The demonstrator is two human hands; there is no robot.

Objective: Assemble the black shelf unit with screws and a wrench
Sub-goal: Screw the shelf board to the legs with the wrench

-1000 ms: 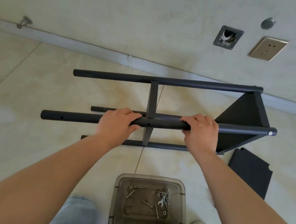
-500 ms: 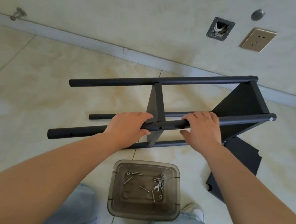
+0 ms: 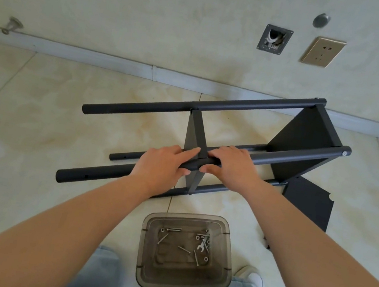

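Both hands, left hand (image 3: 164, 164) and right hand (image 3: 230, 168), grip the shelf unit's near pole (image 3: 293, 157); below, a smoky plastic bin (image 3: 181, 283) holds screws (image 3: 195, 257), washers and a small wrench (image 3: 200, 247).

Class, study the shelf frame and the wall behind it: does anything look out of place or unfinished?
Yes. An open wall box left of the socket has no cover. A loose black panel lies on the floor beside the frame, not yet fitted.
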